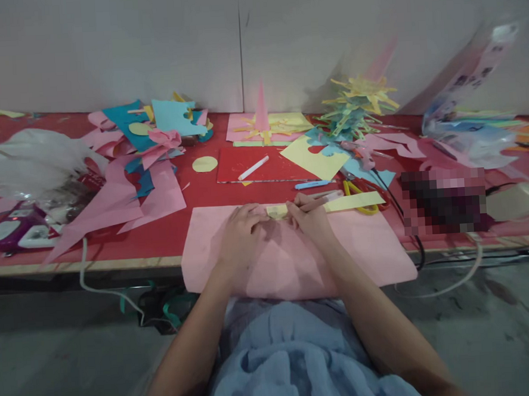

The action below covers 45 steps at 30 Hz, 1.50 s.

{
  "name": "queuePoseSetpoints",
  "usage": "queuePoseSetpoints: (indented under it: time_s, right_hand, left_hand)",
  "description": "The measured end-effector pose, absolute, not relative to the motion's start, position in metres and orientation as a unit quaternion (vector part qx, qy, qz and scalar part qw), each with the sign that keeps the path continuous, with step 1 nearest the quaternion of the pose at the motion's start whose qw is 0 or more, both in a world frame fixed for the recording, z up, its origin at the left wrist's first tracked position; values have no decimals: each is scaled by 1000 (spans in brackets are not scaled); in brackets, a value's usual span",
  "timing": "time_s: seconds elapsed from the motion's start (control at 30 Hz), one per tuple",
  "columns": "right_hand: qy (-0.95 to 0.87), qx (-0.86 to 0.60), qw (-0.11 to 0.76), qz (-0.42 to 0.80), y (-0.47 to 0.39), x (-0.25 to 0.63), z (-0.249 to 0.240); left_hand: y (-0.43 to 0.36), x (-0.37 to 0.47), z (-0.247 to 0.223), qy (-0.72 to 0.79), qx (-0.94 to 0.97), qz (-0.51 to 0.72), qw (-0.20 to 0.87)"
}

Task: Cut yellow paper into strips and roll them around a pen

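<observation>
My left hand (243,230) presses its fingertips on the left end of a pale yellow paper strip (357,202). The strip lies across a large pink sheet (287,274) at the table's front edge. A pen (325,199) is gripped in my right hand (309,219), its tip down at the strip close to my left fingers. The strip passes under my right hand and reaches out to the right. Just beyond that end lie yellow-handled scissors (361,198), partly covered by the strip. A blue pen (312,184) rests behind my right hand.
Behind the pink sheet lies a red board (253,163) with a white pen (254,168) on it. Paper scraps (149,151) heap up at left, beside a purple device (18,231). A fringed paper cone (357,105) stands at back right, near a glue gun (364,153) and cables.
</observation>
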State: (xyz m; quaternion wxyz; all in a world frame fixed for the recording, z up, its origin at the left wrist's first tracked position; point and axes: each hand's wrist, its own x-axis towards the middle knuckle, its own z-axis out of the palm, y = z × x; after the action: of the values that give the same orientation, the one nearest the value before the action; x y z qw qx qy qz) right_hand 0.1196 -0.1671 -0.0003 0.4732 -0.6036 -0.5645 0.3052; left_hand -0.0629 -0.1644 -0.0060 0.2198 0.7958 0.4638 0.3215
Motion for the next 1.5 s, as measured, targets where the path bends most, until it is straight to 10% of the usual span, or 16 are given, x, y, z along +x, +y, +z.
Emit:
queuePoseSetpoints:
  time_s: [0.3, 0.67, 1.27, 1.5]
  right_hand:
    - [-577, -632, 463, 229, -167, 118, -1]
    - [-272, -519, 749, 310, -174, 134, -2]
    - [-593, -567, 565, 89, -166, 125, 24]
    - [-563, -547, 553, 281, -158, 117, 9]
  left_hand:
    - [-165, -62, -3, 469, 792, 318, 227]
    - [-168, -64, -6, 475, 774, 345, 238]
    - [-168, -59, -1, 458, 867, 175, 89]
    - [-166, -60, -2, 427, 882, 180, 79]
